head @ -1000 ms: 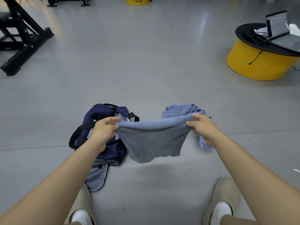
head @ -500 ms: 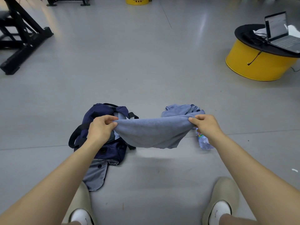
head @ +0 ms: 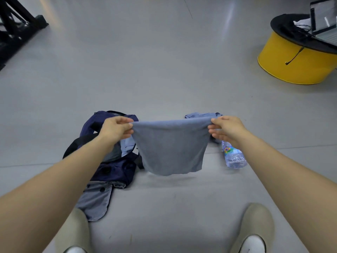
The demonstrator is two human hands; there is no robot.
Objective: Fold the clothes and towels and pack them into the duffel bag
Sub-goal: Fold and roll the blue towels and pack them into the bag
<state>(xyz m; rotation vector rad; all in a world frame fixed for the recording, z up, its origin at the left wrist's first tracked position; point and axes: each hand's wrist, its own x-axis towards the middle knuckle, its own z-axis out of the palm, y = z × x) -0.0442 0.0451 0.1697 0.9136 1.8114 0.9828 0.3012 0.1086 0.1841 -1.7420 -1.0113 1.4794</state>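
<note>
Nearest: two pale shoes (head: 255, 229) on the grey floor (head: 164, 70), person standing, both forearms reaching forward.

Grey snap flap (head: 94, 201) on the floor by the left shoe. Can't tell if it's part of the bag or a separate garment.

Towel (head: 171, 147): blue-grey, held in the air and not touching the floor. Left grip (head: 116, 129) pinches its top left corner, thumb against curled fingers. Right grip (head: 228, 129) pinches the top right corner, with the lower fingers looser beneath. The top edge is pulled taut, so the long axis runs left-right between the grips, roughly level. The rest hangs straight down and the bottom hem is uneven. It looks doubled over already, but I can't confirm the layer count.

Key relation: the duffel bag (head: 109, 161) lies on the floor below and left of the towel, directly under the left grip. The navy bag is slumped, mouth facing up, with something pale blue showing inside. The left grip is the nearer one, so my read is that the right corner travels leftward, whether for one more fold or for the drop-in.

Under the right grip, a plastic water bottle (head: 234, 157) lies on its side. Just beyond it is a crumpled blue garment (head: 200, 115), not yet folded.

Far right: yellow drum tabletop (head: 295, 64) with a laptop (head: 324, 21). Far left: black metal frame (head: 16, 28). Both are well apart from the work.
</note>
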